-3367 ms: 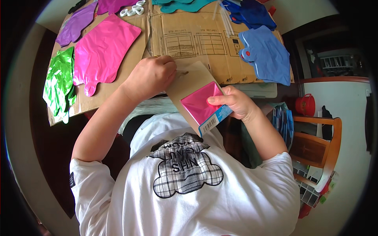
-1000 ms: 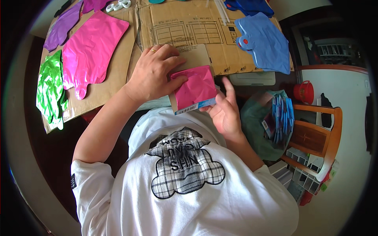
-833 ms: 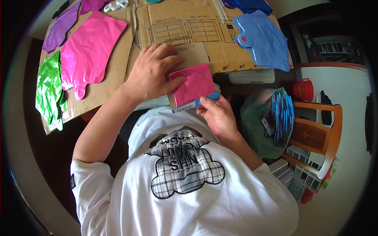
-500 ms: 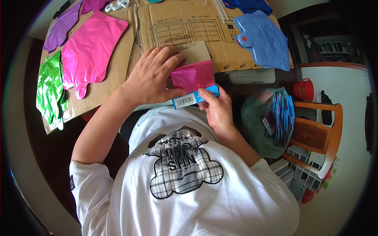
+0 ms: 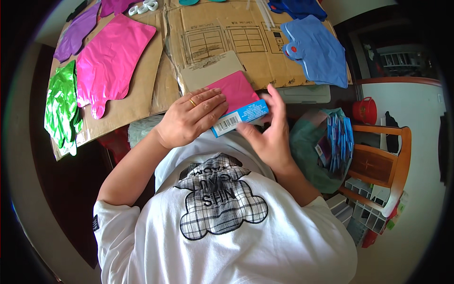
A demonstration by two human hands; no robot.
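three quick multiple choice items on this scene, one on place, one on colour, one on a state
1. Where does the green foil piece lie?
A. at the far left of the cardboard
B. on the wooden chair
C. under the blue foil piece

2. What colour is the flat pack under the left hand?
A. yellow
B. pink with a blue end
C. black

3. How is the left hand placed?
A. in the air
B. flat on the pack
C. closed in a fist

Answers: 1 A, it sits at the cardboard's left edge. 2 B, pink face, blue strip. 3 B, fingers spread on the pack, the right hand at its end.
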